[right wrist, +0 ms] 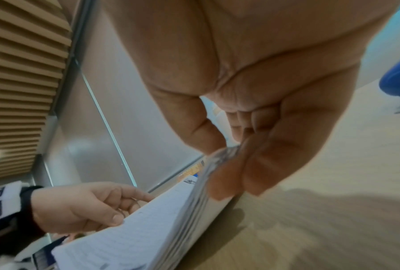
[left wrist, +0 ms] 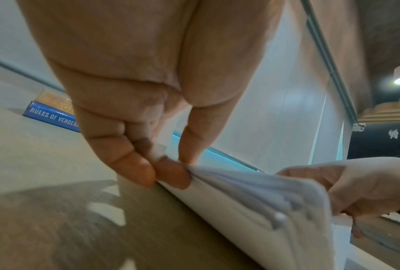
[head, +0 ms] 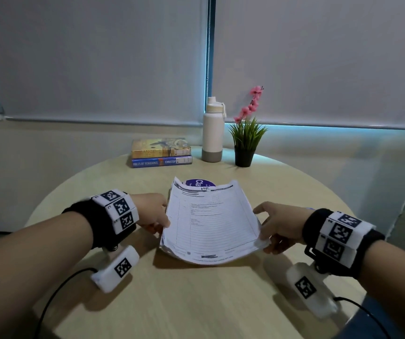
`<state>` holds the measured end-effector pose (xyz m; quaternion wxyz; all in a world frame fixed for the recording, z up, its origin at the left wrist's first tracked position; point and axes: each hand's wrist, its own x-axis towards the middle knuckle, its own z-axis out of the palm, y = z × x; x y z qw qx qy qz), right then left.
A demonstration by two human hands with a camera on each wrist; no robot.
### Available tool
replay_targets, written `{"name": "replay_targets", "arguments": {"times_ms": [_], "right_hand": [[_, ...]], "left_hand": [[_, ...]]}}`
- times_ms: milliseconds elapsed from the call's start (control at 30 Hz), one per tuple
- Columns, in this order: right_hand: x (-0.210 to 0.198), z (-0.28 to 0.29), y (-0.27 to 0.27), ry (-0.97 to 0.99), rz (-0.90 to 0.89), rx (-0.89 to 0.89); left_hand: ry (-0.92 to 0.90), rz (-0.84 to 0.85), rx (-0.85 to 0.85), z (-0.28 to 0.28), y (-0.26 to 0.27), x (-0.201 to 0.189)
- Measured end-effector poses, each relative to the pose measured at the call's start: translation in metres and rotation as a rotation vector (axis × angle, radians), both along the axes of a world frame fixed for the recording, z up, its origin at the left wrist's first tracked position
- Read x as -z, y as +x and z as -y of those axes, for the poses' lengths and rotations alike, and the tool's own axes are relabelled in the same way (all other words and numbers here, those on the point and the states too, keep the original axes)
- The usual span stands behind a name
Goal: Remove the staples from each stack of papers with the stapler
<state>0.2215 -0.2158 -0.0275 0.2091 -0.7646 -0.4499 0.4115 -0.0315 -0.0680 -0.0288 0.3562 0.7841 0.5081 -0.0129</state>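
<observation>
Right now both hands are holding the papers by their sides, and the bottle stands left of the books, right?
Not quite. Both hands, left hand and right hand, do hold the papers by their sides, but the head view shows the bottle standing right of the books.

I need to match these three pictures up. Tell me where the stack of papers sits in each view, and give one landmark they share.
Head: stack of papers at centre, held at its side edges by both hands.
Left wrist: lower right, its edge pinched by the left hand.
Right wrist: lower centre, gripped by the right hand.
Shared landmark: the blue book, hardly visible in the right wrist view.
</observation>
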Motion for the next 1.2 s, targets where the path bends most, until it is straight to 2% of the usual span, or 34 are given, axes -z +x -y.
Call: {"name": "replay_targets", "arguments": {"times_ms": [300,433,567,767,933,1100,1200], "right_hand": [[0.003,-0.016,0.001,-0.020,0.133,0.085],[0.002,-0.025,-0.003,-0.051,0.277,0.047],[0.001,-0.029,-0.004,-0.093,0.325,0.015],[0.002,-0.027,-0.005,-0.107,0.498,-0.085],[-0.001,-0.025,0.009,-0.082,0.422,-0.050],[-0.011,-0.009,0.052,0.019,0.703,-0.005],[-0.015,0.005,0.077,-0.017,0.809,0.061]], "left_hand": [[0.114,-0.007,-0.018,-0.007,0.018,0.005],[0.158,-0.050,-0.001,-0.015,0.022,0.007],[0.267,-0.114,0.016,-0.020,0.027,0.011],[0.286,-0.194,0.076,-0.022,0.026,0.016],[0.274,-0.177,0.051,-0.019,0.025,0.015],[0.221,-0.115,0.023,-0.017,0.015,0.012],[0.148,-0.055,0.008,-0.012,0.007,0.005]]}}
